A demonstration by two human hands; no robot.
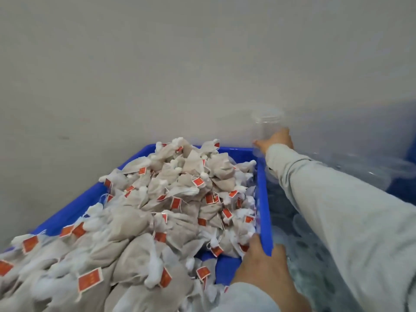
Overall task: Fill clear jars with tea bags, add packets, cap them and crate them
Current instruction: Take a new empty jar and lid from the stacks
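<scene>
right hand gripping clear jar, seemingly upright

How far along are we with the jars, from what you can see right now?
Done: no filled or capped jar is in view. In hand: the right hand holds an empty, uncapped clear jar upright beyond the blue crate; the left hand rests on the crate's rim. Left: the tea bags still fill the crate, so filling, packets, capping and crating all remain.
</scene>
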